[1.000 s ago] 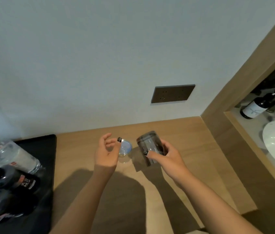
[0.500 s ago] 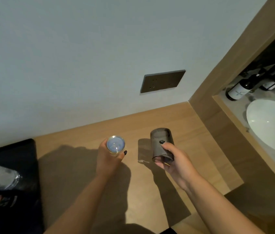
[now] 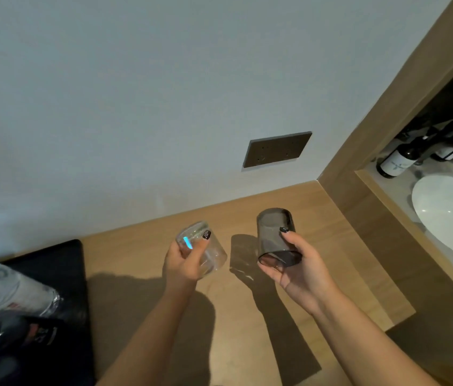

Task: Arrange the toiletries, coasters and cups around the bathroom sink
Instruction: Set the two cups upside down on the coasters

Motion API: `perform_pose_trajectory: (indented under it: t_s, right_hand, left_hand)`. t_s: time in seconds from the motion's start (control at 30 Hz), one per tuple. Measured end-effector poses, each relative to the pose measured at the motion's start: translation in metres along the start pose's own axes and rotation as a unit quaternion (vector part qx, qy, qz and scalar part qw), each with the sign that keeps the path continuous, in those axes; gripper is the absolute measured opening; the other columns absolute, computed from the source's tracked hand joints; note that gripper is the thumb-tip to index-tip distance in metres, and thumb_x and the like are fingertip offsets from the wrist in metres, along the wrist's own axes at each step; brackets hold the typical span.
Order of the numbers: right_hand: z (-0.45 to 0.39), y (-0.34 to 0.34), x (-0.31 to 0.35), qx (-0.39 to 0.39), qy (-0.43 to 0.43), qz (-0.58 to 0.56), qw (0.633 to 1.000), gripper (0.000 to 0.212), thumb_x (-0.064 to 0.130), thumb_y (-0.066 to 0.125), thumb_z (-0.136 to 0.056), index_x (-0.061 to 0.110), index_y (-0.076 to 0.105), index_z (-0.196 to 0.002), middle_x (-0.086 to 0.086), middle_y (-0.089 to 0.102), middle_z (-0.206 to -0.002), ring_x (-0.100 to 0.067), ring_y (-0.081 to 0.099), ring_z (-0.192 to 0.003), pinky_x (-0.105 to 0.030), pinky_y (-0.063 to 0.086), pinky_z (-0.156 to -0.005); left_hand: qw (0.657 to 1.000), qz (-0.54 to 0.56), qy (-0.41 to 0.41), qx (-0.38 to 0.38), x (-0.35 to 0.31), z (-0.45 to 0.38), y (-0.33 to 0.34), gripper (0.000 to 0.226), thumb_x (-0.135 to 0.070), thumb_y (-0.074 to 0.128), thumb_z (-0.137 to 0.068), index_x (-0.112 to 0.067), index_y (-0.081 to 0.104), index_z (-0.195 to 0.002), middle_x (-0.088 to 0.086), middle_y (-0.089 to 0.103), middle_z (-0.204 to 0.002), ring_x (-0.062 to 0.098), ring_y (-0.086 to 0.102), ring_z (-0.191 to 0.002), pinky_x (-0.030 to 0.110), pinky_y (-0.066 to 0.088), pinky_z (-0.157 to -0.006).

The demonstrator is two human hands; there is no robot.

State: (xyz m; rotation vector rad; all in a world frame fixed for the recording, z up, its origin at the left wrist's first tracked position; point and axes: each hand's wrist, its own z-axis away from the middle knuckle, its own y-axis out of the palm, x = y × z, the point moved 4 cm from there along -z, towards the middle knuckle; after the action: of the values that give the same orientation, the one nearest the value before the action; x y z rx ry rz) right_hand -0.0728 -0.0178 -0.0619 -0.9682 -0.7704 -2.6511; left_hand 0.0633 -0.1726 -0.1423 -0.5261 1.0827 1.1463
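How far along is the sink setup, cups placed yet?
Done: two dark bottles already stand by the white sink. In hand: the left hand grips a clear cup, the right hand grips a smoky grey cup, both above the wooden counter. Left: neither cup has reached the sink; no coasters visible.

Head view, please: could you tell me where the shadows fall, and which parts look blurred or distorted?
Head view: both forearms cast hard dark shadows on the wooden counter, toward the camera; the smoky cup in the right hand throws one to its left; a blue glint sits on the clear cup in the left hand; the water bottle at the left edge is smeared; wide-angle bending tilts the wooden partition.
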Motion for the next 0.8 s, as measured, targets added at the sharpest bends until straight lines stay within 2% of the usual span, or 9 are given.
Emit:
perform_pose_trajectory:
  t_s: [0.13, 0.27, 0.33, 0.4, 0.5, 0.57, 0.63, 0.73, 0.8]
  right_hand:
    - [0.014, 0.001, 0.006, 0.025, -0.021, -0.051, 0.998, 0.049, 0.025, 0.066, -0.071, 0.008, 0.062, -0.117, -0.018, 0.064, -0.109, -0.030, 0.060, -0.103, -0.038, 0.052, -0.087]
    - [0.032, 0.001, 0.012, 0.096, -0.031, -0.123, 0.987, 0.090, 0.025, 0.089, -0.045, 0.007, 0.059, -0.128, -0.022, 0.061, -0.122, -0.030, 0.061, -0.105, -0.038, 0.052, -0.089]
    - [0.045, -0.001, 0.018, 0.144, -0.046, -0.159, 0.976, 0.091, 0.023, 0.090, -0.043, 0.006, 0.060, -0.127, -0.025, 0.060, -0.123, -0.032, 0.062, -0.107, -0.041, 0.051, -0.091]
    - [0.060, -0.006, 0.027, 0.176, -0.066, -0.172, 0.967, 0.087, 0.021, 0.090, -0.046, 0.005, 0.061, -0.127, -0.027, 0.060, -0.124, -0.034, 0.061, -0.110, -0.044, 0.051, -0.093]
    - [0.083, -0.020, 0.040, 0.216, -0.096, -0.157, 0.959, 0.078, 0.020, 0.089, -0.049, 0.005, 0.065, -0.122, -0.028, 0.059, -0.124, -0.038, 0.058, -0.114, -0.046, 0.054, -0.090]
    - [0.097, -0.032, 0.048, 0.229, -0.114, -0.155, 0.954, 0.068, 0.018, 0.087, -0.050, 0.004, 0.070, -0.114, -0.028, 0.061, -0.121, -0.040, 0.059, -0.113, -0.047, 0.054, -0.090]
    - [0.110, -0.047, 0.052, 0.222, -0.127, -0.169, 0.952, 0.065, 0.019, 0.087, -0.050, 0.004, 0.071, -0.111, -0.028, 0.062, -0.119, -0.042, 0.061, -0.109, -0.050, 0.052, -0.092]
    - [0.125, -0.072, 0.055, 0.182, -0.133, -0.208, 0.952, 0.077, 0.031, 0.090, -0.048, 0.006, 0.068, -0.118, -0.027, 0.062, -0.122, -0.042, 0.065, -0.103, -0.051, 0.054, -0.088]
    - [0.135, -0.091, 0.056, 0.142, -0.139, -0.221, 0.955, 0.091, 0.036, 0.092, -0.043, 0.009, 0.061, -0.124, -0.024, 0.064, -0.121, -0.039, 0.067, -0.101, -0.047, 0.057, -0.079]
  left_hand:
    - [0.998, 0.032, -0.030, 0.046, -0.017, 0.024, 0.007, 0.038, -0.048, 0.073, -0.075, -0.027, 0.064, -0.105, 0.008, 0.071, -0.107, 0.028, 0.069, -0.099, 0.052, 0.052, -0.092]
    - [0.991, 0.069, -0.044, 0.101, -0.034, 0.053, 0.021, 0.065, -0.064, 0.067, -0.067, -0.031, 0.058, -0.122, 0.005, 0.067, -0.119, 0.026, 0.065, -0.109, 0.051, 0.049, -0.098]
    - [0.990, 0.077, -0.043, 0.109, -0.044, 0.066, 0.029, 0.066, -0.064, 0.067, -0.071, -0.030, 0.057, -0.126, 0.005, 0.068, -0.120, 0.024, 0.065, -0.109, 0.049, 0.048, -0.099]
    - [0.985, 0.121, -0.071, 0.098, -0.052, 0.078, 0.040, 0.056, -0.053, 0.065, -0.081, -0.022, 0.057, -0.127, 0.008, 0.067, -0.119, 0.026, 0.065, -0.108, 0.048, 0.048, -0.099]
    - [0.963, 0.195, -0.128, 0.132, -0.065, 0.104, 0.063, 0.040, -0.040, 0.060, -0.089, -0.011, 0.062, -0.116, 0.013, 0.070, -0.103, 0.028, 0.067, -0.094, 0.048, 0.051, -0.094]
    - [0.947, 0.231, -0.171, 0.144, -0.070, 0.119, 0.077, 0.035, -0.040, 0.061, -0.088, -0.011, 0.063, -0.107, 0.015, 0.068, -0.091, 0.029, 0.065, -0.082, 0.044, 0.054, -0.084]
    - [0.934, 0.252, -0.215, 0.137, -0.070, 0.132, 0.089, 0.035, -0.043, 0.063, -0.086, -0.010, 0.065, -0.095, 0.014, 0.069, -0.082, 0.028, 0.065, -0.078, 0.041, 0.053, -0.086]
    - [0.923, 0.269, -0.243, 0.128, -0.066, 0.148, 0.108, 0.035, -0.043, 0.062, -0.086, -0.011, 0.068, -0.075, 0.013, 0.071, -0.075, 0.028, 0.065, -0.081, 0.041, 0.048, -0.098]
    - [0.922, 0.264, -0.249, 0.133, -0.062, 0.161, 0.123, 0.033, -0.044, 0.062, -0.086, -0.012, 0.068, -0.080, 0.014, 0.072, -0.081, 0.028, 0.066, -0.085, 0.042, 0.049, -0.098]
